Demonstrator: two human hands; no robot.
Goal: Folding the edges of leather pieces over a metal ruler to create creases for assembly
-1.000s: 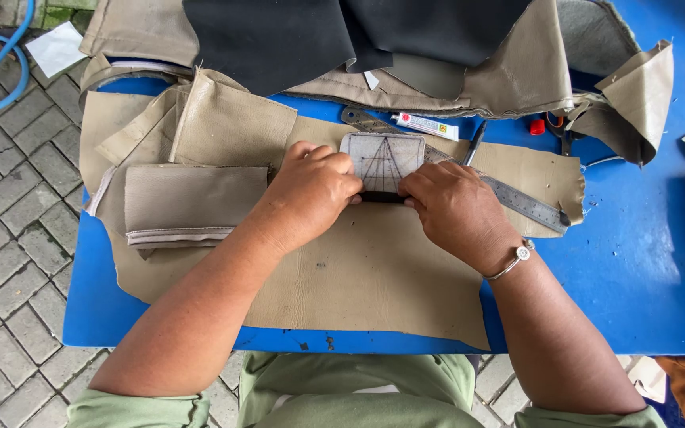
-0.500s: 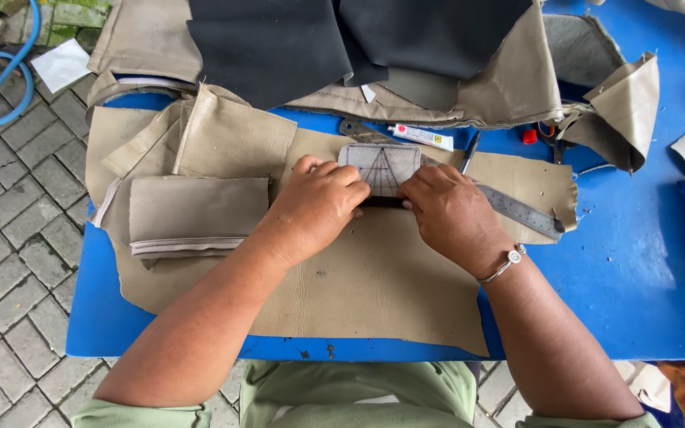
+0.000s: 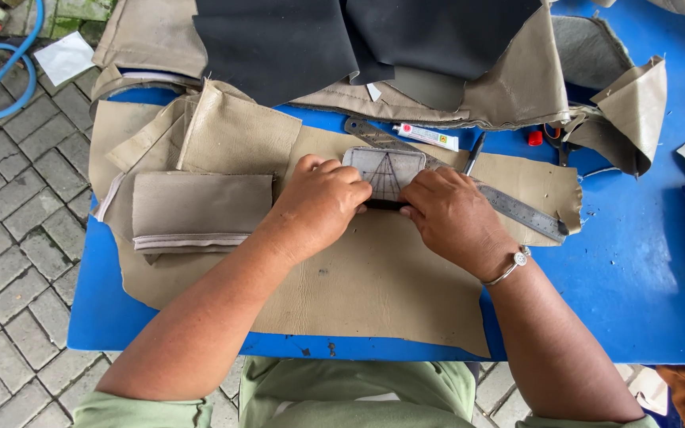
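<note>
At centre frame we press our left hand (image 3: 323, 202) and right hand (image 3: 453, 210), fingers curled, onto the small marked template (image 3: 384, 170) over the beige leather sheet (image 3: 374, 277); we judge the next move needs steady alignment.

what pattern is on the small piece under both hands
Pale grey with dark lines fanning into a triangle, on the small piece, head view.

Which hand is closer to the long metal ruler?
The right hand. It lies right beside the metal ruler, partly over its middle stretch. The left hand sits farther off, on the other side of the small lined pattern piece.
</note>
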